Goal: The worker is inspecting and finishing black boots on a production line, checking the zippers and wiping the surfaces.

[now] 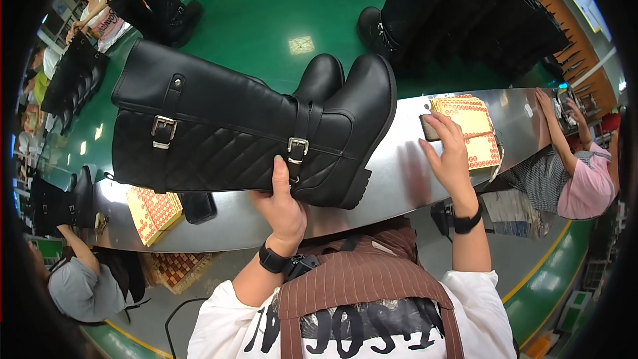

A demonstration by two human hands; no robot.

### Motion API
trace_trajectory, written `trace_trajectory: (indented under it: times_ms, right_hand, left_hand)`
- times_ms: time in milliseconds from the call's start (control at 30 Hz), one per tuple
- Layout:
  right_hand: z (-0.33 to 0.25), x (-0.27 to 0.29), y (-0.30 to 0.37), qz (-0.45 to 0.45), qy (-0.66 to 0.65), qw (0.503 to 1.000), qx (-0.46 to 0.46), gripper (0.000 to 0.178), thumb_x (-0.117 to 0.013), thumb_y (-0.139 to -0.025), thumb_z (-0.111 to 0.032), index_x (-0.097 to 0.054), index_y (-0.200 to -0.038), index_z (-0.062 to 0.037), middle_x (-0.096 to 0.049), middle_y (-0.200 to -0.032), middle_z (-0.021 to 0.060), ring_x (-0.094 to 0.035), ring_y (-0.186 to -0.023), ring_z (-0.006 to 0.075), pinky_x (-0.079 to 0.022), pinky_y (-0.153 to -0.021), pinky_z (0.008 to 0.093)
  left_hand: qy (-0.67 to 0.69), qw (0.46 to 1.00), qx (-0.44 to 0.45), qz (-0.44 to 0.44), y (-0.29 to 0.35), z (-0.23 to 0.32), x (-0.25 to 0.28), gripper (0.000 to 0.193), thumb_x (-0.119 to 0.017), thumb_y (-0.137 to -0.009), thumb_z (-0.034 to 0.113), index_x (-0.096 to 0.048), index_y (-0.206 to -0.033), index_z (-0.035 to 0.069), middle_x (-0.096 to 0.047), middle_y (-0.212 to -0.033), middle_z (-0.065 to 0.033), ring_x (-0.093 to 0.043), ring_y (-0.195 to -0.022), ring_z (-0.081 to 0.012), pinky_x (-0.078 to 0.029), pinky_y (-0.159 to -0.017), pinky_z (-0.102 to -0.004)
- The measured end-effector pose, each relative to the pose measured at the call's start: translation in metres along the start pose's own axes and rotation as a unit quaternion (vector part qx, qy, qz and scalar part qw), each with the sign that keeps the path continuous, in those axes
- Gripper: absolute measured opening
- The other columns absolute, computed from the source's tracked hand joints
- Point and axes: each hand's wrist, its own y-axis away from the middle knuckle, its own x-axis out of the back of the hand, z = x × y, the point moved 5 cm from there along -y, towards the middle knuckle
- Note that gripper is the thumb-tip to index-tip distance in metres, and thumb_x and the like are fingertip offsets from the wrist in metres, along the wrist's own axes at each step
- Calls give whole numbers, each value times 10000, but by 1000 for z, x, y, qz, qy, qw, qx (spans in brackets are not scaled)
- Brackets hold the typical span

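Observation:
A pair of tall black boots [219, 126] lies sideways across the picture, toes to the right, with silver buckles and a quilted shaft on the near boot. My left hand [284, 209] grips the near boot by its lower edge at the ankle, thumb up on its side; the fingers behind are hidden. Over the metal ledge, my right hand [448, 159] has its thumb apart from its fingers. Its fingertips overlap a small dark block [430, 129]; whether they touch it I cannot tell. Beside it lies a string-tied stack of yellow cards with red round marks [482, 133].
Another yellow card stack [154, 213] and a black phone-like object [199, 207] lie left on the metal ledge [246, 226]. Black boots [412, 13] stand in rows on the green surface [266, 6]. Co-workers sit left [93, 286] and right [585, 183].

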Motion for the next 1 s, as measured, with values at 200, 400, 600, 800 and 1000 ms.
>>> trace_trajectory:
  times_ms: [200, 400, 600, 800, 1000]
  right_hand:
    - [-77, -3, 10, -33, -351, 935, -49, 569, -737, -778, -172, -520, -1292, -60, -522, -1273, 165, -501, -1189, 279, -449, -930, 390]
    - [-117, -33, 9, -59, -207, 976, -29, 737, -672, -843, -396, -365, -1425, -64, -307, -1441, 261, -392, -1268, 399, -339, -1047, 470]
    - [-99, -40, 15, -101, -257, 961, -7, 882, -716, -791, -418, -283, -1452, -26, -247, -1480, 272, -279, -1355, 409, -281, -1093, 454]
    - [-100, -48, 20, 21, -293, 955, -40, 792, -858, -650, -255, -440, -1273, 0, -484, -1235, 174, -456, -1127, 329, -391, -928, 416]
    - [-81, -58, 22, 68, -388, 916, -79, 301, -693, -826, -54, -608, -1097, 44, -658, -1031, 99, -612, -943, 178, -471, -856, 303]
  left_hand:
    - [-7, 1000, -18, 18, 3, 4, -6, 285, -609, -918, 90, -547, -1177, -12, -605, -1146, -83, -587, -1022, -146, -477, -896, -286]
    - [-110, 988, -6, -108, 9, -2, -7, 494, -702, -862, 166, -475, -1260, -17, -541, -1232, -95, -528, -1113, -185, -407, -963, -322]
    - [-312, 898, -106, -293, 2, -5, -8, 891, -801, -688, 182, -290, -1390, -20, -426, -1309, -160, -394, -1244, -293, -299, -1059, -395]
    - [-428, 830, -193, -300, 5, -3, -18, 977, -780, -639, 93, -237, -1443, -24, -434, -1327, -185, -391, -1229, -346, -290, -1051, -431]
    - [-491, 776, -278, -281, 15, -2, -47, 954, -779, -636, 40, -271, -1443, 0, -437, -1366, -157, -383, -1230, -397, -322, -1043, -469]
